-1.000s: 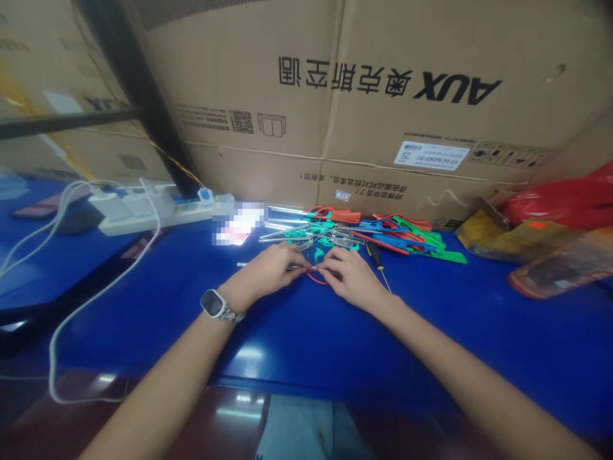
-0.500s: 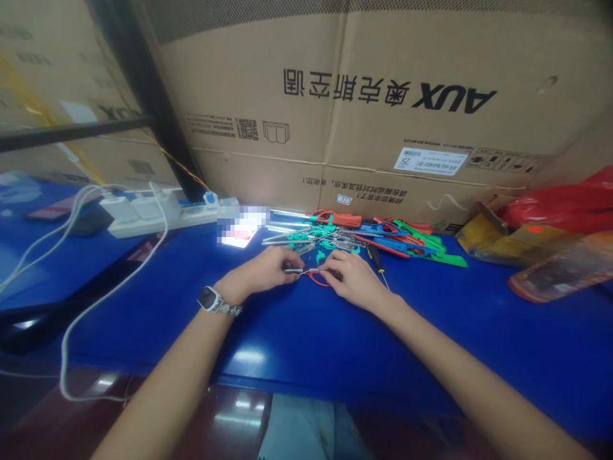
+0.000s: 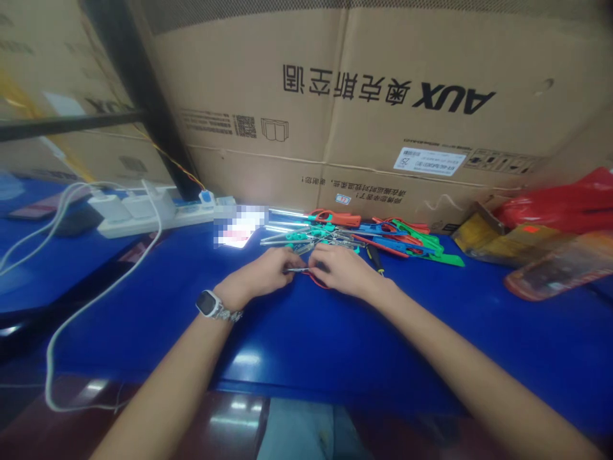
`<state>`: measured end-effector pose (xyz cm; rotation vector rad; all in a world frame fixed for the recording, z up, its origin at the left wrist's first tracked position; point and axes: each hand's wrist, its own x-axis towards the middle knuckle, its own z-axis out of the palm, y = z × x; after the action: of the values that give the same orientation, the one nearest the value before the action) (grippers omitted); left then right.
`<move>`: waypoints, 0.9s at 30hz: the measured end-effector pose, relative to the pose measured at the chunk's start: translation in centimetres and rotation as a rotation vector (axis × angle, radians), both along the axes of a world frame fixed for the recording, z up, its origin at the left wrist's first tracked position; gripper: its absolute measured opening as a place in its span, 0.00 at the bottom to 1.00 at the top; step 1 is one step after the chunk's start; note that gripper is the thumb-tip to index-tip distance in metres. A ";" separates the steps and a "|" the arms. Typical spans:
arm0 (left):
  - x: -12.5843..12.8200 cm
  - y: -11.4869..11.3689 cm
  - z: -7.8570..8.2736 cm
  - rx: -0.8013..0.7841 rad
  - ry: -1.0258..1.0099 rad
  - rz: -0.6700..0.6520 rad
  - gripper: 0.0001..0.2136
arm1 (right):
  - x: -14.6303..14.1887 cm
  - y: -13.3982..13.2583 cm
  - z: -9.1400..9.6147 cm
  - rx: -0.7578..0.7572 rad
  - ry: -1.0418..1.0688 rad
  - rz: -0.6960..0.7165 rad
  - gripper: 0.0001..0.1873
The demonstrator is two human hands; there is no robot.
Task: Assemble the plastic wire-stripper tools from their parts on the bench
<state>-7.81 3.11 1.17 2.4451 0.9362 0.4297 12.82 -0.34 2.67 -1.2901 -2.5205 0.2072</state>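
Note:
My left hand (image 3: 275, 271), with a watch (image 3: 208, 303) on its wrist, is closed on a thin metal tube (image 3: 294, 270) that points right. My right hand (image 3: 342, 269) pinches close to the tube's right end; its fingers cover whatever they hold. A red curved piece (image 3: 318, 282), perhaps a lighter handle, shows below the right fingertips. Just beyond both hands lies a pile of long-necked lighter parts: bright metal tubes (image 3: 287, 228), an orange handle (image 3: 338, 219), blue handles (image 3: 395, 245) and green handles (image 3: 447, 259). Small teal pieces (image 3: 299, 237) lie among the tubes.
A screwdriver (image 3: 375, 257) lies right of my right hand. A lit phone (image 3: 244, 231) and a white power strip (image 3: 186, 216) with cables are at the left. A large cardboard sheet (image 3: 268, 166) stands behind the blue table (image 3: 287, 345). At the right sits an open yellow box (image 3: 488, 239).
My right hand has shifted left, so its fingertips are closer to my left hand and cover more of the red piece. My left hand keeps its grip on the tube.

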 end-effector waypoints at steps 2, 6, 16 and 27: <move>0.0 0.0 -0.1 0.002 0.009 0.007 0.17 | 0.4 0.2 0.0 -0.003 0.046 0.013 0.04; -0.1 0.1 -0.2 0.023 0.003 0.014 0.15 | 0.9 0.2 -0.3 -0.029 0.164 0.024 0.04; 0.3 0.0 -0.2 0.051 0.033 0.063 0.15 | 1.1 -1.0 -2.1 0.117 0.273 -0.019 0.08; 1.3 0.0 -1.0 0.094 -0.006 -0.035 0.07 | 0.4 -0.9 -3.2 0.069 0.494 -0.108 0.06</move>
<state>-6.56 3.15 0.16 2.5396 0.8876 0.4791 13.24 -1.29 -0.56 -1.1716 -2.0200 0.3615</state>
